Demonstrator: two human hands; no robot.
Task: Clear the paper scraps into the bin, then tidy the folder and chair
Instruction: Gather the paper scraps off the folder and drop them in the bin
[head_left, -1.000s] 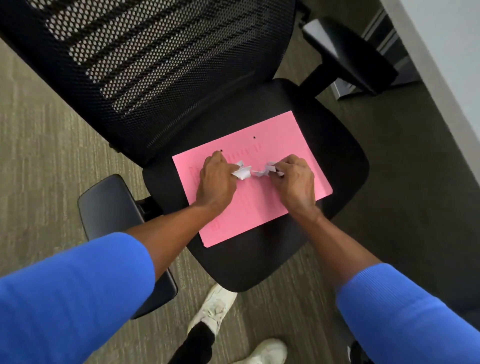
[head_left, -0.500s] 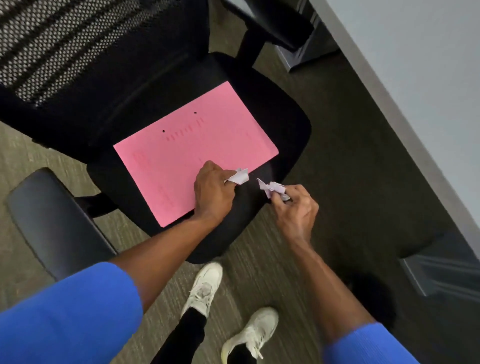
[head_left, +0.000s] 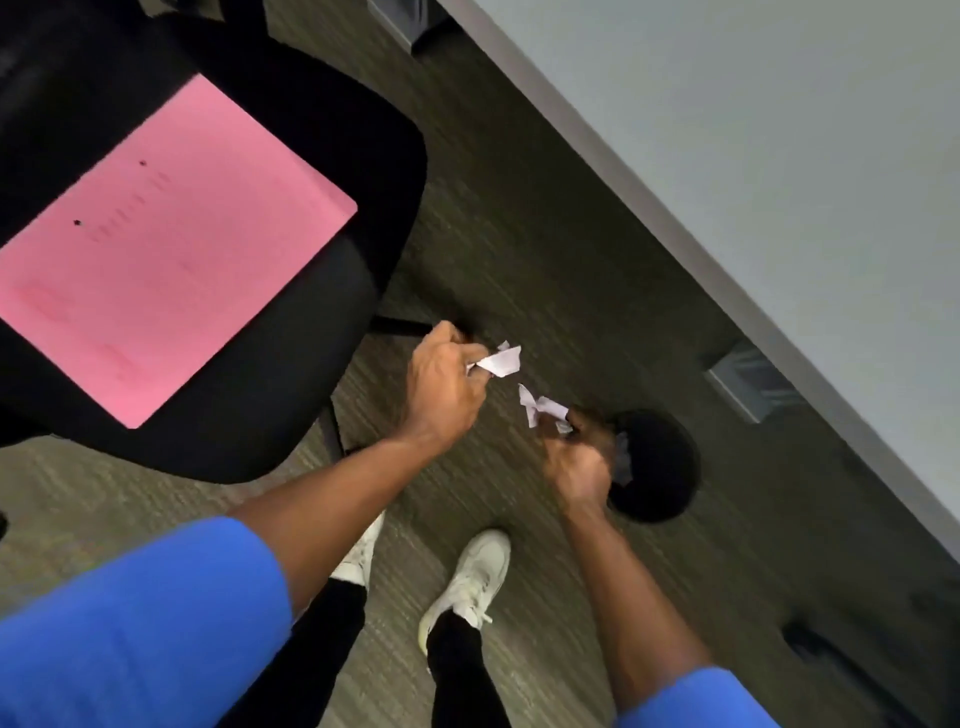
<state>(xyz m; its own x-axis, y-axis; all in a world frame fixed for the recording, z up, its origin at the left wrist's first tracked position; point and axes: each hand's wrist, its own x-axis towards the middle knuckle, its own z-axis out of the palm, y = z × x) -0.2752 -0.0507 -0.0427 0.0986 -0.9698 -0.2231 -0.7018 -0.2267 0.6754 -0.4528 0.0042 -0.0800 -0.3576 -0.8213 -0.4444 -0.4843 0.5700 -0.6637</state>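
Both arms reach down over the carpet, blue sleeves pushed up. Left hand: grip pinched on a white paper scrap. Right hand: grip pinched on a second crumpled scrap. The two hands sit near each other, apart. Black round bin just beyond the right grip; pale bits inside, blurred. Pink folder flat on the black chair seat, left of both grips. Grey tabletop edge runs beyond the bin.
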